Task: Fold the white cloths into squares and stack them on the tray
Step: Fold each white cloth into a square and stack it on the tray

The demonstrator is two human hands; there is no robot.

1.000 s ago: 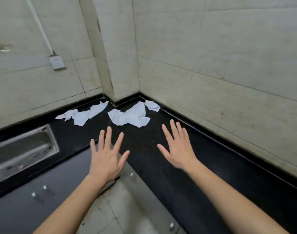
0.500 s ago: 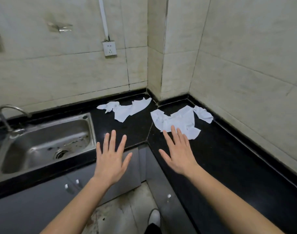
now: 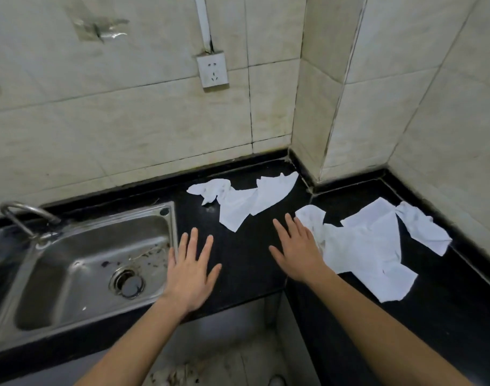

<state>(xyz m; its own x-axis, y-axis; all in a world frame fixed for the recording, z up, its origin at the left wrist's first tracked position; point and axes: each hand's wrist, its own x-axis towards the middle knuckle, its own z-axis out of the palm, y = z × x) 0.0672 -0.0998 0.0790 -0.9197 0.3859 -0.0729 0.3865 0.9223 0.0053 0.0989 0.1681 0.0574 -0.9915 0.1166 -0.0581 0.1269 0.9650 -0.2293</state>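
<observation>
Crumpled white cloths lie on the black countertop (image 3: pixel 246 263) in the corner. One cloth (image 3: pixel 246 200) sits near the back wall, right of the sink. A larger cloth (image 3: pixel 363 249) spreads on the right side, with a smaller piece (image 3: pixel 422 231) beside it near the right wall. My left hand (image 3: pixel 190 271) hovers flat with fingers spread, just right of the sink's rim, holding nothing. My right hand (image 3: pixel 296 249) is also flat and spread, its fingertips at the left edge of the larger cloth. No tray is in view.
A steel sink (image 3: pixel 82 263) with a curved tap (image 3: pixel 23 215) fills the left of the counter. A wall socket (image 3: pixel 212 71) hangs above the back cloth. Tiled walls form an inner corner with a jutting pillar (image 3: pixel 316 107). The floor shows below the counter edge.
The view has swung left and closer: the sink has come fully into view and the cloths appear nearer. Both hands stay flat and spread, the right one now reaching the larger cloth's edge.
</observation>
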